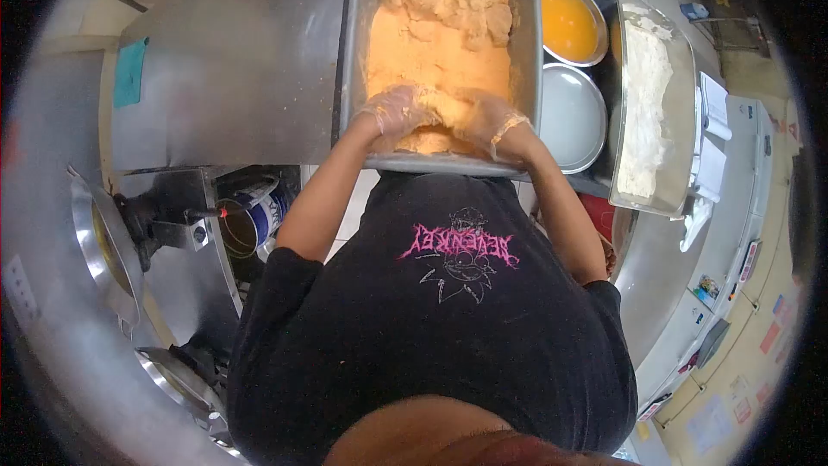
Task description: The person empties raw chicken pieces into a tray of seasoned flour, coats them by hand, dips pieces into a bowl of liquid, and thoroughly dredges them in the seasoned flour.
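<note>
Orange, crumbly mix (440, 56), dry and powdery with small clumps, lying in a deep grey plastic tub (533, 60) with rounded corners and a thick rim. Heaped along the far end, lumpy coated pieces (448, 4), rough and irregular, duller than the powder. In the near part of the mix, left hand (392, 112) and right hand (492, 121) in thin, clear, wrinkled gloves smeared with orange; turned toward each other, fingers bent inward about a mound of mix and partly hidden by it. Cannot tell how tightly closed, nor whether around any piece inside.

Just right of the tub, two round metal bowls set close together: the farther bowl (601, 24) holding smooth orange-yellow liquid (569, 26), the nearer bowl (601, 125) holding thin, cloudy, pale liquid (569, 112). Beside these, a long rectangular container (675, 173) with white powder (645, 112) banked in a ridge down its length.

To the left, flat stainless-steel counter (241, 78) with a dull, cloudy sheen, and a teal sheet (130, 72) at its far left. Lower left, a wide metal pan (95, 246) and a round tin (272, 216) with blue-and-white print. Far right, a pale yellowish wall (733, 362) dotted with papers.
</note>
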`<act>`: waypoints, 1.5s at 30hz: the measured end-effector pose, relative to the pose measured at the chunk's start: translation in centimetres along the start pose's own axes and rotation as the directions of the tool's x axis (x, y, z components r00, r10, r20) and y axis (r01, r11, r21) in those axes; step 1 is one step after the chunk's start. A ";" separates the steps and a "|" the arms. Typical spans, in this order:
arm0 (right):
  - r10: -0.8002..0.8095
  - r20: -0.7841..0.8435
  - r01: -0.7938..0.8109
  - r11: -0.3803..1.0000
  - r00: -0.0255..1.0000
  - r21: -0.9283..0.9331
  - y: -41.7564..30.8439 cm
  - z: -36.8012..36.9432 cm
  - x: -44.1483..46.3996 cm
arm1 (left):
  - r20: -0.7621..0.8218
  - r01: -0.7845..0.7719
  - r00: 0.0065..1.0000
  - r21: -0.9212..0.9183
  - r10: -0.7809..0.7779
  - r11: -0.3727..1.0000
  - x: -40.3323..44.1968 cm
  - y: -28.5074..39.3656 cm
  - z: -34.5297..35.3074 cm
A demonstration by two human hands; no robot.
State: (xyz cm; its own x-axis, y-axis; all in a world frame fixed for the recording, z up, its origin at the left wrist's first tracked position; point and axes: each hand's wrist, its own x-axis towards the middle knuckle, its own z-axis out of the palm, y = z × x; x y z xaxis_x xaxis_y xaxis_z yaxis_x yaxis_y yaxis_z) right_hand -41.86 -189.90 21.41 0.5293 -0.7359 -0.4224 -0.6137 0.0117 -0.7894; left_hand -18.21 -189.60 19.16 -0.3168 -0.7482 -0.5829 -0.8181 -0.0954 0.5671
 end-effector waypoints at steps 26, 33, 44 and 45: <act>0.047 -0.043 -0.063 0.839 0.998 -0.541 5.6 -0.7 4.8 | 0.104 0.062 0.991 0.157 -0.080 0.986 2.9 0.4 4.5; 0.262 -0.010 -0.220 0.789 0.965 -0.574 1.5 -2.0 4.3 | 0.295 0.189 0.925 0.192 -0.241 0.963 1.0 3.9 1.7; -0.051 0.085 0.081 0.911 0.995 -0.405 4.7 -1.1 4.2 | 0.209 0.067 0.977 -0.480 0.039 0.875 4.3 -3.0 6.6; 0.005 0.005 -0.003 0.923 1.000 -0.385 3.0 -1.5 3.1 | 0.212 0.058 0.964 -0.759 0.161 0.649 3.7 -2.9 6.1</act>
State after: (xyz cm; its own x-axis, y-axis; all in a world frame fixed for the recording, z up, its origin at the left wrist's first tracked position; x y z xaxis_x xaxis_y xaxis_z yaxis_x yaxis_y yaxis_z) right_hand -42.88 -193.15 18.38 0.5292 -0.7322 -0.4287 -0.7935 -0.2481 -0.5557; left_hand -19.90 -188.13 11.76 -0.5391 -0.5972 -0.5938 -0.1852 -0.6038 0.7753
